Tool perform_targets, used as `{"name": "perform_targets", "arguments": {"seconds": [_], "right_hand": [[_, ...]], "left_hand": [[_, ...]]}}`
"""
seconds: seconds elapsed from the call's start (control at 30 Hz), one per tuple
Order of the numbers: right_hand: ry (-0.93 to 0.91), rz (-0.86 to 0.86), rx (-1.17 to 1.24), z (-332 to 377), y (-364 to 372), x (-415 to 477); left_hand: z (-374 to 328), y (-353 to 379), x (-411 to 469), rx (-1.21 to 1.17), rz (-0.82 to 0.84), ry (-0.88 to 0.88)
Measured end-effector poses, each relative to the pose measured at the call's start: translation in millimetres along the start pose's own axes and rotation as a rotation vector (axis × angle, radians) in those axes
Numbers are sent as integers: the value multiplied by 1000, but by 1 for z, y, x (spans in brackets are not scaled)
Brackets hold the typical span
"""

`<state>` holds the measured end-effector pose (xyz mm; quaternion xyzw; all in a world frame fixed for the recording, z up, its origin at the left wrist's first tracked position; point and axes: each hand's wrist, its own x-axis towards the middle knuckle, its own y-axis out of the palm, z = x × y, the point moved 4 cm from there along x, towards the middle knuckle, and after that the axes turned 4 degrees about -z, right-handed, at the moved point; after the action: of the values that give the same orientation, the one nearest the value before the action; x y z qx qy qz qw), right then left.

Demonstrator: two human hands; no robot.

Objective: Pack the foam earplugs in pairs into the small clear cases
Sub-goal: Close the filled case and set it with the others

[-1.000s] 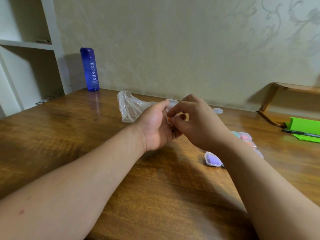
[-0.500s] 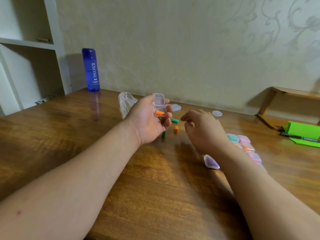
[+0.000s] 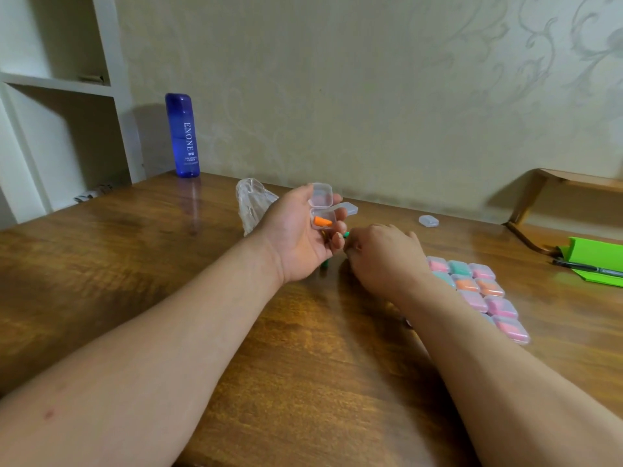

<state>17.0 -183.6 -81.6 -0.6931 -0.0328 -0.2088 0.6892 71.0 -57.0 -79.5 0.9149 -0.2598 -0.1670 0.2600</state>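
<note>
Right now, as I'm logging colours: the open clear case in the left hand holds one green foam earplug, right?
Not green. The head view shows the small open clear plastic case in the left hand holding one orange foam earplug.

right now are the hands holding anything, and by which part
The left hand holds the open clear case by its base, cupped from below. The right hand faces down, so it cannot be told.
</note>
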Motion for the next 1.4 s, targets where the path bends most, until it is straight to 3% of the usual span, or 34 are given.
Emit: {"name": "perform_targets", "arguments": {"seconds": [0.1,0.23,0.43,0.77,1.17,1.4], "right_hand": [[60,-155,98,-11,-7,-1],[175,-234,392,-29,-17,-4],[86,-373,660,-25,-38,-10],[-76,-317,656,7,-29,-17],[-65,-321,602,6,-29,-17],[94,-379,839,-15,-32,-10]], "left_hand": [[3,1,-1,27,2,-15],[7,3,-3,68,4,-31],[11,7,-4,99,58,-37],[15,6,1,77,145,-69],[16,5,1,41,174,-84],[15,8,-3,119,213,-107]]}}
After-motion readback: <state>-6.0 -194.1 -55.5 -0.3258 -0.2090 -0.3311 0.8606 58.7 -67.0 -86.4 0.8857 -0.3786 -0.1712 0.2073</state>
